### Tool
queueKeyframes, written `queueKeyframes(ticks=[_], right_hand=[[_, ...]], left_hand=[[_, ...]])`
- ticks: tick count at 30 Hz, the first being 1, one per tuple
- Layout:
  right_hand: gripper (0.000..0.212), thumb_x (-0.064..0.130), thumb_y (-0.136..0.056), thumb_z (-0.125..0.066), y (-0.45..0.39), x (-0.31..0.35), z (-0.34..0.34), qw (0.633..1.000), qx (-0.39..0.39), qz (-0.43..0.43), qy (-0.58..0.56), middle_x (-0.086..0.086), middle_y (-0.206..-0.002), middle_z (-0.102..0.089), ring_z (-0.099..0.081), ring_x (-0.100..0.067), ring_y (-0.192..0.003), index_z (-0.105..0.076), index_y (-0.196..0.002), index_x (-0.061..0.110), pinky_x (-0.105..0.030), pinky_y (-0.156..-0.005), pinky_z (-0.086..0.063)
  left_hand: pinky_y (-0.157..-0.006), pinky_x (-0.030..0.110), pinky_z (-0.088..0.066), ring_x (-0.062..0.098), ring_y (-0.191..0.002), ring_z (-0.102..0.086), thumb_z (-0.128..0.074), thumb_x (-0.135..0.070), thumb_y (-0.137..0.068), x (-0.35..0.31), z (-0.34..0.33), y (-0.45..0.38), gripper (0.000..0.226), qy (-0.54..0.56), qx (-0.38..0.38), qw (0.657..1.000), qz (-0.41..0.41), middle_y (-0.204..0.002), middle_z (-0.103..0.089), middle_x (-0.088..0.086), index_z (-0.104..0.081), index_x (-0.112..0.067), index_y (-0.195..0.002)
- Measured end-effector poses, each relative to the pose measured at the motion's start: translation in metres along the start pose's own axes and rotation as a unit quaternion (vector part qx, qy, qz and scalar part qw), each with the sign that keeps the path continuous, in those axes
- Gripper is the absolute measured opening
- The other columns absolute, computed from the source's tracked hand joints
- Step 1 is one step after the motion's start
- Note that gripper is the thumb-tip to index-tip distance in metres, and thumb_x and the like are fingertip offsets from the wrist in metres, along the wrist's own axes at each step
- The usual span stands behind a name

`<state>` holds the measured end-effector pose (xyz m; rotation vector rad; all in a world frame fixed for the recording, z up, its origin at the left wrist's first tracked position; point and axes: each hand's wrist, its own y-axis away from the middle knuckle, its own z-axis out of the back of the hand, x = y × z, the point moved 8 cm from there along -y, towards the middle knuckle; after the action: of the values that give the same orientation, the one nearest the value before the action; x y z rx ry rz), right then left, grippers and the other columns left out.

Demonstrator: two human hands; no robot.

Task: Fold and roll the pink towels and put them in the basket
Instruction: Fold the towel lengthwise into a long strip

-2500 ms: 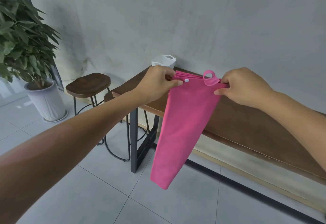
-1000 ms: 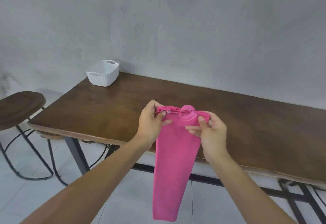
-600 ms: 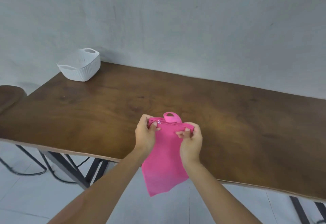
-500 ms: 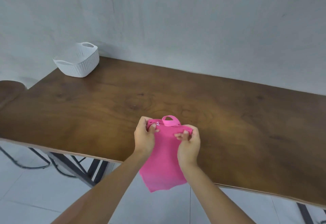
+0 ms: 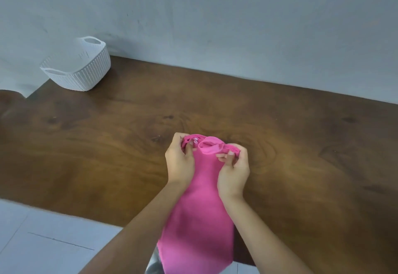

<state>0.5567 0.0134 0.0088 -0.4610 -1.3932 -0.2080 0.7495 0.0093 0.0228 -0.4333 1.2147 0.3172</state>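
Since the earlier pictures, the person had stepped up to the table and lowered the towel from mid-air until its top edge sat over the tabletop, with the hands drawn closer together. The left hand (image 5: 179, 163) pinched the left end of the pink towel's (image 5: 200, 220) folded top edge, fingers curled over it. The right hand (image 5: 233, 170) pinched the right end the same way. A small hanging loop (image 5: 210, 147) stood up between the two grips. The towel was folded into a narrow strip. Its long axis ran from the hands back toward the person, and its lower end hung past the near table edge. Whether the middle lay flat on the wood could not be told. The dark wooden table (image 5: 301, 144) stretched wide against a plain grey wall (image 5: 237, 25). The white ribbed basket (image 5: 77, 66) sat at the far left corner, well apart from the towel and nearer the left hand. Pale floor tiles (image 5: 43, 241) showed below.
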Motion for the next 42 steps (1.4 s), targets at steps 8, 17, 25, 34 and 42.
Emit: queueKeyframes(ticks=[8, 17, 25, 34, 42], right_hand=[[0.02, 0.009, -0.106, -0.04, -0.091, -0.011, -0.056, 1.0, 0.006, -0.002, 0.001, 0.008, -0.087, -0.069, -0.072, -0.016, -0.077, -0.06, -0.104, 0.013, -0.041, -0.077, -0.059], [0.018, 0.005, -0.105, -0.042, -0.193, -0.024, -0.115, 0.999, -0.031, -0.023, 0.013, 0.011, -0.083, -0.07, -0.072, -0.018, -0.073, -0.059, -0.104, 0.012, -0.045, -0.076, -0.06], [0.014, 0.004, -0.104, -0.046, -0.27, -0.036, -0.152, 0.998, -0.057, -0.016, 0.018, 0.003, -0.082, -0.071, -0.072, -0.019, -0.069, -0.06, -0.106, 0.008, -0.038, -0.073, -0.061], [0.044, 0.01, -0.1, -0.057, -0.272, -0.031, -0.155, 0.988, -0.054, -0.016, 0.145, 0.002, -0.139, -0.048, -0.067, -0.007, -0.093, -0.044, -0.142, 0.016, -0.022, -0.088, -0.053], [0.056, 0.042, -0.105, -0.026, -0.158, -0.017, -0.156, 0.867, 0.138, 0.071, 0.474, -0.001, -0.16, -0.036, -0.027, -0.016, -0.15, -0.038, -0.154, 0.017, -0.035, -0.125, -0.019]], left_hand=[[-0.064, 0.013, -0.04, 0.005, -0.068, -0.053, -0.055, -0.007, -0.096, 0.003, -0.042, -0.096, 0.015, 0.0, -0.002, 1.0, 0.02, -0.073, -0.058, -0.011, -0.058, -0.02, -0.09], [-0.063, 0.009, -0.04, -0.001, -0.069, -0.055, -0.051, -0.003, -0.095, 0.005, -0.098, -0.207, 0.018, 0.023, 0.039, 0.998, 0.034, -0.076, -0.058, -0.013, -0.058, -0.019, -0.092], [-0.079, 0.026, -0.05, 0.005, -0.081, -0.059, -0.053, -0.005, -0.096, 0.012, -0.144, -0.288, 0.016, 0.048, 0.044, 0.998, 0.012, -0.087, -0.062, -0.011, -0.061, -0.017, -0.103], [-0.095, 0.024, -0.048, 0.015, -0.12, -0.048, -0.059, 0.001, -0.089, 0.007, -0.152, -0.299, 0.043, 0.061, 0.047, 0.995, -0.065, -0.131, -0.041, -0.003, -0.053, -0.017, -0.127], [-0.074, 0.028, -0.047, 0.015, -0.111, -0.043, -0.051, 0.001, -0.084, -0.004, -0.171, -0.291, 0.03, -0.033, 0.144, 0.979, -0.142, -0.097, -0.06, -0.017, -0.065, -0.025, -0.09]])
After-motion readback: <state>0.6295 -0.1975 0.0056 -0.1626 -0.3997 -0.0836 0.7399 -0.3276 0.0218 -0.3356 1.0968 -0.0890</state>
